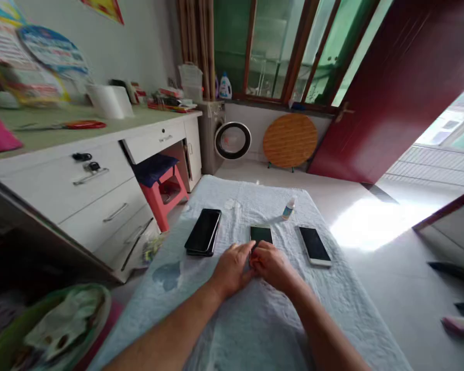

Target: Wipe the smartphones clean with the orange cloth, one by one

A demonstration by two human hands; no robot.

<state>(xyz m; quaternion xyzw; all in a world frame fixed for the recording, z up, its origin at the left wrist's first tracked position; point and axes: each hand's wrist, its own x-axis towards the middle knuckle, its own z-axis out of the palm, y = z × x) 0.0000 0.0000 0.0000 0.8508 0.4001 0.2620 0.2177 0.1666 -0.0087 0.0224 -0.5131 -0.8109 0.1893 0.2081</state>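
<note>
In the middle of the cloth-covered table lies a smartphone (261,234) with a white frame and a dark screen; its near part is hidden under both hands. My left hand (231,268) grips its left edge, thumb and fingers drawn together. Against it, my right hand (272,264) is closed over the phone's near end with its fingers curled; whatever they pinch is hidden. Left of my hands rests a stack of black smartphones (203,232). To the right lies another white smartphone (315,246), screen up. A small dropper bottle (288,208) stands behind the phones.
A pale blue cloth (251,330) covers the table. At left stand a white desk (96,206), a red stool (164,193) and a basin (100,299) of cloths. Farther back are a washing machine (212,141) with its door ajar and a round wooden tabletop (290,139).
</note>
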